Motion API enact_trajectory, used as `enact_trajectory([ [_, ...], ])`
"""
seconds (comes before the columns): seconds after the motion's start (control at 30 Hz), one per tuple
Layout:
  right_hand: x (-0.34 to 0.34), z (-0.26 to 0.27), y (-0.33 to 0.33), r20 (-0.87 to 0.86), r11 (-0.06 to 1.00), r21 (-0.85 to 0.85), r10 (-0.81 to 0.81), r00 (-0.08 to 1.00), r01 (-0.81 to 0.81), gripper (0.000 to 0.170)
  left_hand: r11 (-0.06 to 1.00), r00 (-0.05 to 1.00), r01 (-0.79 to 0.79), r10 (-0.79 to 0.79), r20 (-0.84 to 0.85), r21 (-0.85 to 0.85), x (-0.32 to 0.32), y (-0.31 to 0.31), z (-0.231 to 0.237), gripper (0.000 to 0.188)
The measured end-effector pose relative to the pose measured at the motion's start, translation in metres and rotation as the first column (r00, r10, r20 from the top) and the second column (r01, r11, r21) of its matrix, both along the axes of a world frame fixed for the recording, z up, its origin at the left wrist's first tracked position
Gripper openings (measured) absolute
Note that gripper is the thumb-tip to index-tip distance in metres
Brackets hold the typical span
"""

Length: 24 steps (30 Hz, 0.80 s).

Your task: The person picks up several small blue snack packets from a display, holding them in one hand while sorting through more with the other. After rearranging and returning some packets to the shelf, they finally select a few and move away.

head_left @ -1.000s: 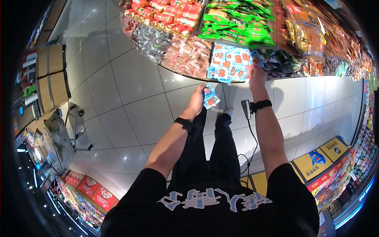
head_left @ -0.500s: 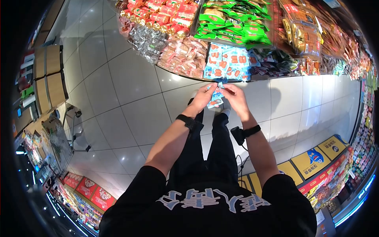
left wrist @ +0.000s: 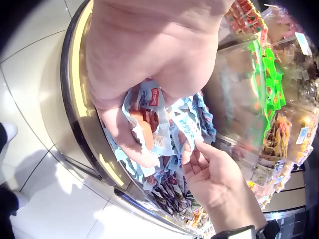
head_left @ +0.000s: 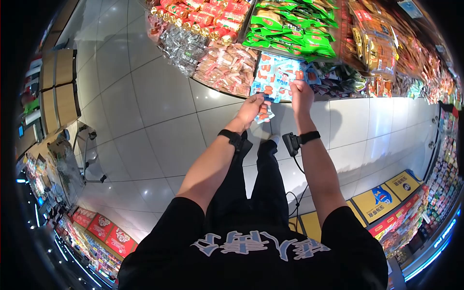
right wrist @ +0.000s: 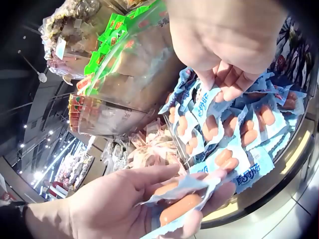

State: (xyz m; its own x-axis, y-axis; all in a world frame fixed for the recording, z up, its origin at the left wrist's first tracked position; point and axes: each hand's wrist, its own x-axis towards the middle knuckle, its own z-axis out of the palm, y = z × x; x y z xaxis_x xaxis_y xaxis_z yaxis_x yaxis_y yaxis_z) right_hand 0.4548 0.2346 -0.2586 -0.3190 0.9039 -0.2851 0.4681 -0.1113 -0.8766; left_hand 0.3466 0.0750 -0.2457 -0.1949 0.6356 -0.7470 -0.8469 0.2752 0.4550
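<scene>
My left hand holds small blue-and-white packets of mini sausages, just in front of the bin's edge. In the right wrist view, a packet lies between its thumb and fingers, with brown sausages showing through the clear side. Over the bin, my right hand pinches another sausage packet by its edge, its thumb against the fingertips. That packet also shows in the left wrist view, beside the right fingers. Below lie several matching packets, heaped in the bin.
Pink-wrapped sweets fill the neighbouring compartment. Green snack bags sit in a raised clear-walled bin behind, with red-and-gold packs to its left. A dark curved rim edges the display. Tiled floor lies in front.
My right hand went from the bin to the left hand, where both met at the packets, then returned to the bin and took hold of another packet. The left hand has shifted slightly toward the bin.
</scene>
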Motion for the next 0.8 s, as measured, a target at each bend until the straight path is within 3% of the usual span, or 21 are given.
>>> enact_trajectory([
  [0.07,-0.008,-0.018,0.004,0.004,0.998,0.065,-0.012,1.000,0.012,0.012,0.998,0.994,-0.065,0.066,0.087,-0.015,0.000,0.011,0.006,0.027],
  [0.17,-0.025,0.003,-0.004,0.005,0.998,0.043,-0.045,0.999,0.045,0.013,0.963,0.984,-0.031,-0.018,0.180,0.266,-0.006,0.012,-0.026,0.035],
  [0.2,-0.031,0.021,-0.007,0.006,0.998,0.016,-0.059,0.998,0.059,0.014,0.979,0.986,-0.053,0.021,0.164,0.194,-0.006,0.017,-0.018,0.035],
  [0.3,-0.035,0.045,-0.010,0.122,0.983,0.186,-0.024,0.992,0.001,0.015,0.994,0.987,-0.087,0.078,0.139,0.065,-0.009,0.025,-0.004,0.033],
  [0.4,-0.033,0.041,-0.013,0.195,0.971,0.234,0.004,0.981,-0.051,0.015,0.990,0.983,-0.106,0.090,0.160,0.092,-0.009,0.027,-0.012,0.035],
  [0.5,-0.031,0.015,-0.012,0.157,0.916,0.375,0.087,0.984,-0.141,0.013,0.988,0.981,-0.106,0.086,0.172,0.114,-0.010,0.026,-0.020,0.036],
  [0.6,-0.034,0.001,-0.002,0.087,0.949,0.257,0.166,0.982,-0.183,0.014,0.986,0.981,-0.120,0.100,0.167,0.113,-0.012,0.029,-0.017,0.035],
  [0.7,-0.029,0.020,0.001,0.236,0.944,0.199,0.213,0.948,-0.262,0.015,0.985,0.979,-0.135,0.116,0.168,0.107,-0.012,0.033,-0.010,0.034],
  [0.8,-0.006,0.030,-0.007,0.004,0.964,0.249,0.096,0.995,-0.093,0.018,0.983,0.975,-0.151,0.132,0.177,0.102,-0.013,0.038,-0.003,0.033],
])
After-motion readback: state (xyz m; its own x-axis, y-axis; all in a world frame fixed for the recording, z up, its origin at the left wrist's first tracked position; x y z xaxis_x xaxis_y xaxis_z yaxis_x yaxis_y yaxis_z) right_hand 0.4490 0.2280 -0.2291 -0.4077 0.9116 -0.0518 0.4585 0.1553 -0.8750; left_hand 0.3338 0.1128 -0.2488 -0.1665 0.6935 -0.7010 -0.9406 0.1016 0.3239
